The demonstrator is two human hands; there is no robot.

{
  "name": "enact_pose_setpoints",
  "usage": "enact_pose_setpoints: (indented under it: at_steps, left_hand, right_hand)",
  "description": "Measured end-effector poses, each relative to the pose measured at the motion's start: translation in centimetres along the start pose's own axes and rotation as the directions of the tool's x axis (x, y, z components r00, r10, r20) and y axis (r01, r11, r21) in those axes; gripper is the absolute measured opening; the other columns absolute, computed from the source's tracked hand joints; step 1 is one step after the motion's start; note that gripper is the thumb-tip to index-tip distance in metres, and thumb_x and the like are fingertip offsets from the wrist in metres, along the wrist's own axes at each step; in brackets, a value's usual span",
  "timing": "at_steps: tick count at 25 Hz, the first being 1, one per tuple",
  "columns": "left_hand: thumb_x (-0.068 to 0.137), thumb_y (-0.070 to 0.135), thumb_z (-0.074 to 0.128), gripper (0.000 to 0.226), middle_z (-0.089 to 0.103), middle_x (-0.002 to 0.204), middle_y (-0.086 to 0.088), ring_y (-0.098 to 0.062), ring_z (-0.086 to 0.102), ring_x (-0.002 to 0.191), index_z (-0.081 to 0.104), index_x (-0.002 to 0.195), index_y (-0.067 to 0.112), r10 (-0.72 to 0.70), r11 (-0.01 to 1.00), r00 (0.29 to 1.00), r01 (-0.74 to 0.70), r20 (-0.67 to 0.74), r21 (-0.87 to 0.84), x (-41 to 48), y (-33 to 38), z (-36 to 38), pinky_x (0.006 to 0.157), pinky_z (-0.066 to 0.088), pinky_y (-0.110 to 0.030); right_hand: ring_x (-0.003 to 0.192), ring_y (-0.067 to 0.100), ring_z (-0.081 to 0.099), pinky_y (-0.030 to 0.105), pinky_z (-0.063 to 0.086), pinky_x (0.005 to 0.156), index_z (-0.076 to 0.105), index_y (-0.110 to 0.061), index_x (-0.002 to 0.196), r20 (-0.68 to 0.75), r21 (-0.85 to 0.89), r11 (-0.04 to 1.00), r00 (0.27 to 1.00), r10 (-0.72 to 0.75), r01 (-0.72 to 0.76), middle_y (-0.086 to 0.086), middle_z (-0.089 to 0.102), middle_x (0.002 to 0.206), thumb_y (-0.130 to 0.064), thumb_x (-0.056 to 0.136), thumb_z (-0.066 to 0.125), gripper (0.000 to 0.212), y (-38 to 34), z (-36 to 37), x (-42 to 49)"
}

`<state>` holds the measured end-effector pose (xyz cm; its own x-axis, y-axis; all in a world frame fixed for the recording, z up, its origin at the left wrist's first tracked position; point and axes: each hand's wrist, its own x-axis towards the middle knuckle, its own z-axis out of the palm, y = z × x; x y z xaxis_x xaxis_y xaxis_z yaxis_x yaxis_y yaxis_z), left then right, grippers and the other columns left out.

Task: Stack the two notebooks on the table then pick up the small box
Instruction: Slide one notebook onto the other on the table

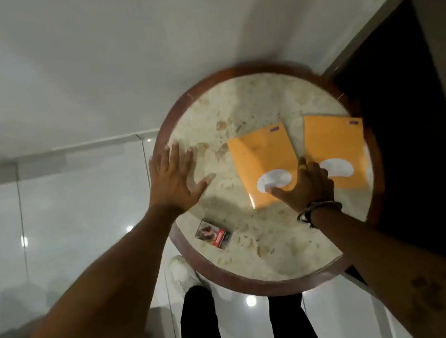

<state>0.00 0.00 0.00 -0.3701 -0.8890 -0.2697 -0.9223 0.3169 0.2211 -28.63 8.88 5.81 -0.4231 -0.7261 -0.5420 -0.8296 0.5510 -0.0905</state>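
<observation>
Two orange notebooks lie side by side on the round marble table [249, 100], each with a white label. My right hand [306, 185] rests between them, thumb pressing the left notebook [262, 156] on its label, fingers at the edge of the right notebook [334, 139]. I cannot tell whether the fingers curl under a cover. My left hand [172, 179] lies flat with fingers spread at the table's left side, holding nothing. The small box [213, 234], red and dark with a picture, sits near the table's front-left rim, apart from both hands.
The table has a dark wooden rim [233, 279]. Glossy white floor tiles [58, 224] surround it on the left. A dark doorway or panel [405, 110] stands at the right. My legs in black trousers [201, 333] and a white shoe [181, 272] show below the table.
</observation>
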Motion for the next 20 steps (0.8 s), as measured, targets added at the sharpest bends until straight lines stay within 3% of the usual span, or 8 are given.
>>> enact_pose_setpoints:
  at_steps: [4,11,14,16,19,20]
  left_hand:
    - [0.091,0.088,0.023,0.095,-0.001,0.174,-0.013,-0.035,0.0,0.16,0.016,0.166,0.029,0.014,0.998,1.0,-0.015,0.007,0.065,1.1,-0.2,4.6,0.124,-0.002,-0.061]
    - [0.089,0.087,0.034,0.095,0.003,0.174,-0.012,-0.033,0.001,0.161,0.022,0.164,0.03,0.008,1.0,0.995,-0.006,-0.101,0.021,0.7,-0.5,6.5,0.124,0.001,-0.062]
    - [0.088,0.087,0.037,0.095,0.007,0.174,-0.013,-0.034,0.003,0.16,0.026,0.163,0.03,0.016,1.0,0.993,-0.015,-0.117,0.002,0.7,-0.5,6.4,0.123,0.002,-0.063]
    - [0.088,0.087,0.038,0.095,0.008,0.173,-0.013,-0.035,0.005,0.16,0.028,0.163,0.029,0.011,1.0,0.991,-0.011,-0.131,-0.001,0.7,-0.5,6.4,0.123,0.003,-0.064]
    - [0.088,0.087,0.036,0.095,0.01,0.173,-0.013,-0.036,0.007,0.16,0.028,0.163,0.029,0.009,1.0,0.992,-0.008,-0.129,0.012,0.8,-0.6,6.5,0.122,0.004,-0.064]
    - [0.088,0.087,0.035,0.095,0.01,0.173,-0.013,-0.036,0.007,0.16,0.028,0.163,0.029,0.012,1.0,0.991,-0.01,-0.133,0.014,0.8,-0.6,6.6,0.122,0.004,-0.064]
  right_hand:
    - [0.125,0.043,0.043,0.053,0.044,0.093,0.03,-0.006,0.146,-0.089,-0.024,0.997,0.993,0.078,-0.08,0.02,0.041,0.141,-0.082,0.05,0.069,0.128,-0.4,2.6,2.8]
    - [0.113,0.041,0.05,0.05,0.041,0.088,0.044,-0.007,0.127,-0.057,0.106,0.965,0.968,0.246,-0.239,0.02,0.051,0.124,-0.083,0.027,0.076,0.129,-0.2,4.0,4.4]
    - [0.121,0.042,0.047,0.053,0.039,0.096,0.043,-0.007,0.132,-0.013,0.183,0.933,0.948,0.317,-0.309,0.02,0.05,0.133,-0.076,0.035,0.081,0.125,0.1,3.4,4.9]
    - [0.124,0.042,0.047,0.052,0.042,0.098,0.048,-0.004,0.131,0.059,0.291,0.889,0.934,0.352,-0.353,0.02,0.051,0.134,-0.067,0.049,0.084,0.109,0.2,3.0,5.3]
    - [0.115,0.041,0.058,0.044,0.051,0.089,0.057,0.002,0.123,0.126,0.662,0.679,0.941,0.315,-0.316,0.019,0.062,0.121,-0.041,0.07,0.085,0.074,0.2,2.4,6.1]
    - [0.112,0.041,0.061,0.043,0.052,0.088,0.059,0.003,0.122,0.119,0.705,0.644,0.945,0.304,-0.296,0.018,0.063,0.118,-0.036,0.073,0.083,0.067,0.0,2.4,6.3]
